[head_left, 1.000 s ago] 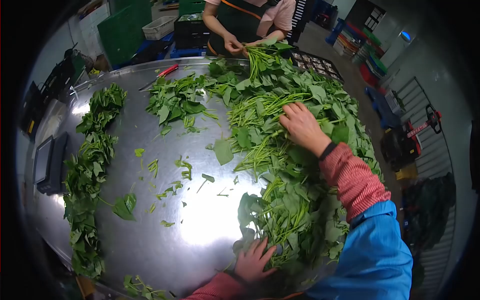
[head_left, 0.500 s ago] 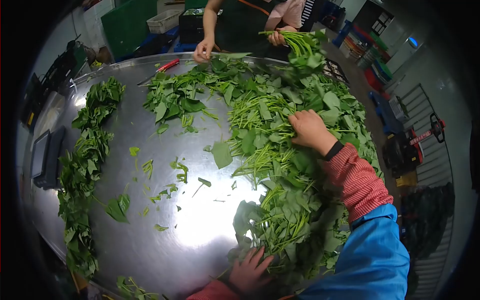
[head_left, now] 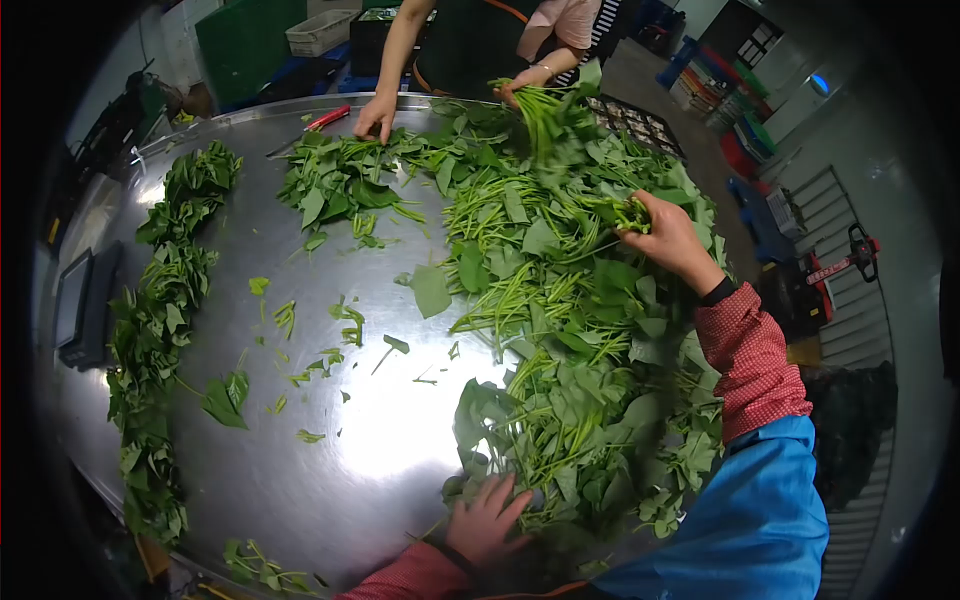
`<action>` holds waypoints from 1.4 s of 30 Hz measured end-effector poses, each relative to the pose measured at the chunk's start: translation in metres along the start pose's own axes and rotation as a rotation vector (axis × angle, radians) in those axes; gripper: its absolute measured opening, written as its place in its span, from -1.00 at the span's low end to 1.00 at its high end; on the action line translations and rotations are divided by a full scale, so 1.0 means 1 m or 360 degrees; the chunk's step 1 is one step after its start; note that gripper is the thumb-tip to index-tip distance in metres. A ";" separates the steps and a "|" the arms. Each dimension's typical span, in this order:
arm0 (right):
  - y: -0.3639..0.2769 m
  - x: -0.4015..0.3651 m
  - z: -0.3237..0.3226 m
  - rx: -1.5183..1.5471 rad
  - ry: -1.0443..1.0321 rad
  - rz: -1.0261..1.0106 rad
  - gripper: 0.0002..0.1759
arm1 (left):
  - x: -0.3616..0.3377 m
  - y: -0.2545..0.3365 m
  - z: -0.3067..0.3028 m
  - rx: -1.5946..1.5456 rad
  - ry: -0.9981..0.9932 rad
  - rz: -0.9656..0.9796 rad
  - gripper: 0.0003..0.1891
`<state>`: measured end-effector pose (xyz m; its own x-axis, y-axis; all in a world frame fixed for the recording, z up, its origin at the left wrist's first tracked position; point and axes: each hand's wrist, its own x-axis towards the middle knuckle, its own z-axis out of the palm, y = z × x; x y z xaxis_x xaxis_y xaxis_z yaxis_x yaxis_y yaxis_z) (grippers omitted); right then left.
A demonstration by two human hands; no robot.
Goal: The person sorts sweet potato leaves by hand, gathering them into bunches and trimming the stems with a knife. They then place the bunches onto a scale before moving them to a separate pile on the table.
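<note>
A large heap of leafy green stems covers the right side of the metal table. At its far right part, my right hand is closed round a small bunch of green stems, cut ends showing beside the thumb. My left hand lies at the near end of the heap, fingers spread and touching the leaves' edge. Across the table, a co-worker's hand holds up a bunch of leafy stems. Their other hand reaches down to a smaller pile of greens.
A row of bundled greens runs along the table's left side. Near the far edge lies a red-handled knife. Loose leaves and stem bits are scattered mid-table. A dark screen device stands at the left.
My right hand has moved right and lifted slightly, now with stems in its grip. The co-worker's hand has come down to the small pile, and their held bunch has shifted left.
</note>
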<state>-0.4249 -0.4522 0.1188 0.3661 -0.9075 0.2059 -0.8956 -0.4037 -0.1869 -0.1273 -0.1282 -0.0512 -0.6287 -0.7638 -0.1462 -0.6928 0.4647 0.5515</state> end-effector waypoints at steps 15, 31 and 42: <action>-0.023 0.005 0.094 -0.1095 -0.0613 -0.0377 -0.40 | 0.001 0.000 0.005 0.0077 0.0039 0.0019 -0.26; -0.008 -0.055 -0.024 -0.0282 0.0309 -0.0224 -0.40 | -0.004 0.008 0.008 0.0067 0.0195 0.0003 -0.25; 0.043 -0.113 -0.062 0.0227 0.0571 0.0254 -0.40 | -0.003 0.008 -0.007 -0.0240 0.0165 0.0017 -0.22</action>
<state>-0.5206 -0.3596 0.1475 0.0919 -0.8722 0.4804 -0.8806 -0.2964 -0.3697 -0.1285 -0.1251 -0.0401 -0.5904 -0.8050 -0.0585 -0.6206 0.4064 0.6706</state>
